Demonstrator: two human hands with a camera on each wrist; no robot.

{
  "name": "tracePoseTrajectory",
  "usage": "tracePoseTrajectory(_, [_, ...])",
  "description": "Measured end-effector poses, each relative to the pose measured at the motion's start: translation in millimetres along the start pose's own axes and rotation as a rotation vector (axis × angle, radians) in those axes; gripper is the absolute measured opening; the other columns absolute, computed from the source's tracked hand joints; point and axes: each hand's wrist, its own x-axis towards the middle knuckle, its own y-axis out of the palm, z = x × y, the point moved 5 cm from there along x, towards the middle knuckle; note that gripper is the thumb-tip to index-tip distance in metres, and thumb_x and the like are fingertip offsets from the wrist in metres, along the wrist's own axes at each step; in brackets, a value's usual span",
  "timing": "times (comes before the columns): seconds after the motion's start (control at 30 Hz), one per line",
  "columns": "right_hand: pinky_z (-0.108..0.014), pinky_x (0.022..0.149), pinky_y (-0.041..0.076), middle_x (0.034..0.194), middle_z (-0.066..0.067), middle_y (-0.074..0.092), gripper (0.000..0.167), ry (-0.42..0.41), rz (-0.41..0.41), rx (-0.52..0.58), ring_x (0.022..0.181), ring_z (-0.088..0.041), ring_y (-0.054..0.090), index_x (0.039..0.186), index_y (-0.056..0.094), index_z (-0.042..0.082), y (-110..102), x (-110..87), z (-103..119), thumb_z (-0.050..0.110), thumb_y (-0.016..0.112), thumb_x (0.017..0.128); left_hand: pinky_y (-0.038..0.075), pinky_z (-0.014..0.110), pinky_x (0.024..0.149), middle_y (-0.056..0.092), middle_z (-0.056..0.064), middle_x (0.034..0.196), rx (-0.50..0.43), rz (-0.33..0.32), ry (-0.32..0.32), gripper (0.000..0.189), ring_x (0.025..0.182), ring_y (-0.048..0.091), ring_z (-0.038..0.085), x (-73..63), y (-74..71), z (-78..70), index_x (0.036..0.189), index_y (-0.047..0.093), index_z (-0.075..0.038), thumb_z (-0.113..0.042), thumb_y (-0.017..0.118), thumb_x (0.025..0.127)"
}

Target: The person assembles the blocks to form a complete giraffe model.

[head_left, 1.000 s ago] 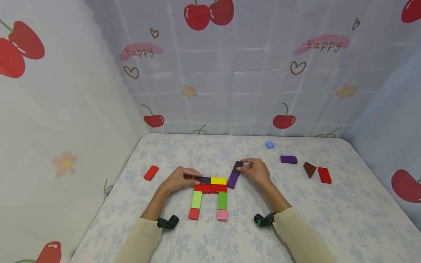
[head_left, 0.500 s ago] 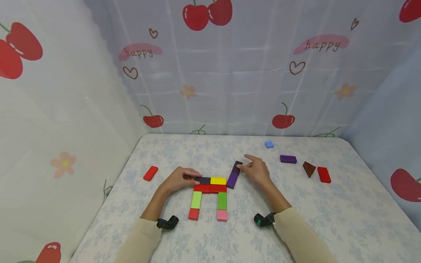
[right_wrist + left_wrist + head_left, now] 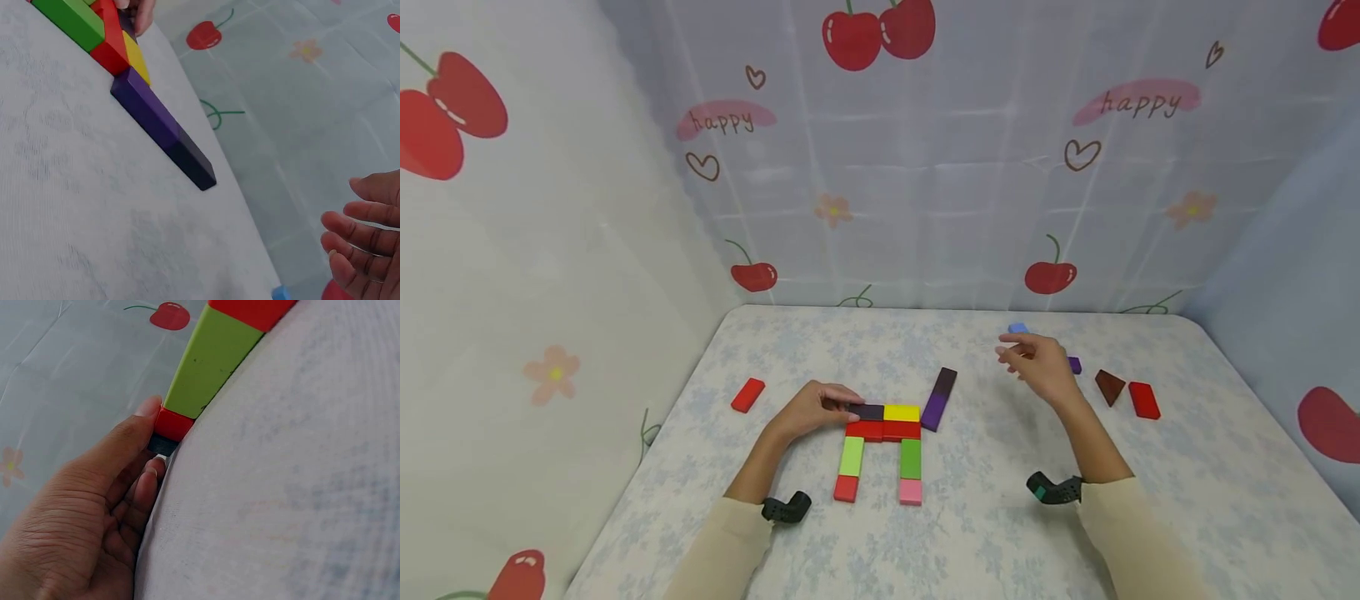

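My left hand (image 3: 808,408) pinches the left end of the black block (image 3: 871,412), thumb in front and fingers behind. That block lies in a row with a yellow block (image 3: 902,412). Two red blocks (image 3: 901,431) lie along the row's near side. Below them run two legs: a light green block (image 3: 852,456) ending in red, and a green block (image 3: 911,458) ending in pink. A slanted purple block (image 3: 935,412) with a black block (image 3: 192,159) at its far end touches the right corner. My right hand (image 3: 1037,367) hovers with loosely bent fingers, holding nothing.
A light blue block (image 3: 1018,328) and a purple block (image 3: 1075,365) lie partly hidden behind the right hand. Farther right are a brown triangular block (image 3: 1109,387) and a red block (image 3: 1144,401). Another red block (image 3: 748,395) lies at the left. A printed curtain stands behind the table.
My right hand has let go of the slanted black block and moved right and away, toward the light blue block. My left hand stays at the black block in the row.
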Motion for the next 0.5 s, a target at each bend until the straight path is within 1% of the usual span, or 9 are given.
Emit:
tracePoseTrajectory(0.17, [-0.022, 0.066, 0.053, 0.107, -0.020, 0.072, 0.042, -0.055, -0.073, -0.098, 0.092, -0.037, 0.068, 0.135, 0.064, 0.002, -38.2, -13.1, -4.6, 0.027, 0.065, 0.101, 0.052, 0.027, 0.074, 0.074, 0.000, 0.113, -0.001, -0.002, 0.000, 0.029, 0.091, 0.064, 0.021, -0.7, -0.1, -0.7, 0.114, 0.080, -0.017, -0.017, 0.084, 0.085])
tracePoseTrajectory(0.3, [-0.026, 0.067, 0.051, 0.109, -0.021, 0.071, 0.041, -0.097, -0.118, -0.175, 0.099, -0.040, 0.065, 0.134, 0.065, 0.002, -68.1, -25.0, -9.6, 0.026, 0.065, 0.101, 0.053, 0.027, 0.074, 0.074, 0.001, 0.113, -0.010, 0.003, 0.001, 0.029, 0.091, 0.064, 0.021, -1.3, 0.5, -2.3, 0.115, 0.080, -0.016, -0.015, 0.084, 0.086])
tracePoseTrajectory(0.4, [-0.027, 0.064, 0.049, 0.111, -0.021, 0.071, 0.041, -0.112, -0.141, -0.217, 0.101, -0.040, 0.063, 0.134, 0.065, 0.002, -88.0, -32.0, -18.5, 0.027, 0.066, 0.101, 0.052, 0.026, 0.073, 0.073, 0.001, 0.113, -0.007, -0.001, -0.001, 0.029, 0.090, 0.063, 0.021, -1.2, 0.7, -2.4, 0.114, 0.080, -0.016, -0.015, 0.084, 0.086])
tracePoseTrajectory(0.5, [-0.019, 0.062, 0.046, 0.116, -0.022, 0.070, 0.042, -0.108, -0.163, -0.247, 0.103, -0.040, 0.061, 0.134, 0.064, 0.003, -105.2, -39.5, -31.3, 0.027, 0.067, 0.100, 0.051, 0.026, 0.071, 0.074, 0.000, 0.112, 0.005, -0.005, -0.007, 0.028, 0.088, 0.063, 0.021, -0.7, 0.8, -1.9, 0.114, 0.080, -0.017, -0.016, 0.084, 0.086])
